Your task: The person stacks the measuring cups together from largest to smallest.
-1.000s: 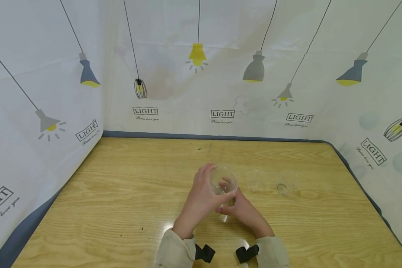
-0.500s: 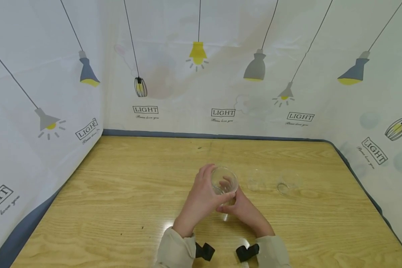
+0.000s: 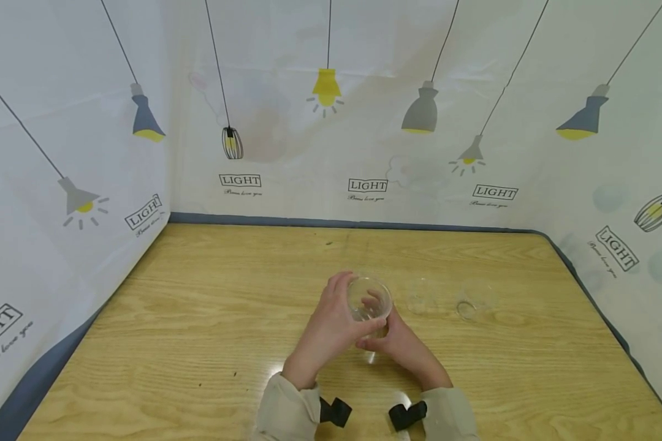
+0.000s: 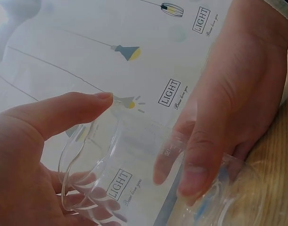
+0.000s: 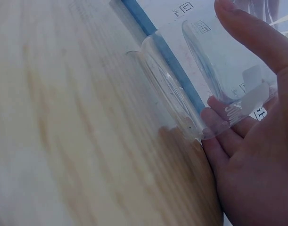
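Note:
A clear beaker is held between both hands near the middle of the table, its round rim facing up towards the head camera. My left hand grips its upper part, thumb on the near side and fingers round the far side. Lower down, my right hand holds it from the right, with the thumb across the near side. In the left wrist view the beaker carries faint printed marks. Seen from the right wrist, the clear beaker shows two rounded edges, one within the other, and a whitish printed patch.
Two more clear vessels, one left and one right, stand on the wooden table to the right of the hands. A white backdrop printed with lamps closes off the back and sides.

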The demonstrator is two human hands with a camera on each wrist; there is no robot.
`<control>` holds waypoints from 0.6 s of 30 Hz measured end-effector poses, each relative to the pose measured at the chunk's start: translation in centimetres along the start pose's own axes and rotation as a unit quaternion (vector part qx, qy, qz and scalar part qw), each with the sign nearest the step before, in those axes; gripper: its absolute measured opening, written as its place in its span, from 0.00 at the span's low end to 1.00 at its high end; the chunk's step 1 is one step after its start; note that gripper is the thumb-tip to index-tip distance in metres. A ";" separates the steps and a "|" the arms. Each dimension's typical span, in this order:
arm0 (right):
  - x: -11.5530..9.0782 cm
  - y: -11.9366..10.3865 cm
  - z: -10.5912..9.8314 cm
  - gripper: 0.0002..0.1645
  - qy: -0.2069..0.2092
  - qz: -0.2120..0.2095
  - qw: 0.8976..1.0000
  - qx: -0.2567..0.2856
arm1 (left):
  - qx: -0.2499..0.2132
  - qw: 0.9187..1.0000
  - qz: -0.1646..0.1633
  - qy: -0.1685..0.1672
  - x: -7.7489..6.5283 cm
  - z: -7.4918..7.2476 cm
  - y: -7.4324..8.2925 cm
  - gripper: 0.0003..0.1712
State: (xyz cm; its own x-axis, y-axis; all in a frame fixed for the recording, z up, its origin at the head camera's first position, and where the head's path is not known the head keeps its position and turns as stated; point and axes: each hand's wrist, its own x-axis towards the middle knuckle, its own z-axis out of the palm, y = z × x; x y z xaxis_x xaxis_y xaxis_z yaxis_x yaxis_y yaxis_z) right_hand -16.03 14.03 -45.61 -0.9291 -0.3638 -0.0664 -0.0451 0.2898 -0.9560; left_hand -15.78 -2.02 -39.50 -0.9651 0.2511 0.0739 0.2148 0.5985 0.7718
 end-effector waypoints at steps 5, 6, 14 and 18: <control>0.0 0.0 0.0 0.55 0.001 -0.002 1.000 0.003 | -0.002 1.000 0.003 -0.005 0.0 0.0 -0.1 0.52; 0.0 0.0 0.0 0.55 0.000 -0.003 1.000 0.004 | -0.002 1.000 0.003 -0.007 0.0 0.0 -0.2 0.51; 0.0 0.0 0.1 0.55 -0.001 -0.004 1.000 0.008 | -0.004 1.000 0.007 -0.018 0.0 -0.1 -0.3 0.50; 0.0 0.0 0.1 0.55 0.001 -0.003 1.000 0.008 | -0.002 1.000 0.008 -0.026 0.0 -0.2 -0.4 0.51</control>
State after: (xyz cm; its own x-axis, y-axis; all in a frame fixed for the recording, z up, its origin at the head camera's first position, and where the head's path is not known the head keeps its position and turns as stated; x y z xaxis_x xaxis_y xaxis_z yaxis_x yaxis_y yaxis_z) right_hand -15.97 13.97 -45.61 -0.9293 -0.3644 -0.0606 -0.0448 0.2739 -0.9607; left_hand -15.88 -2.45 -39.69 -0.9527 0.2994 0.0527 0.2285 0.5910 0.7736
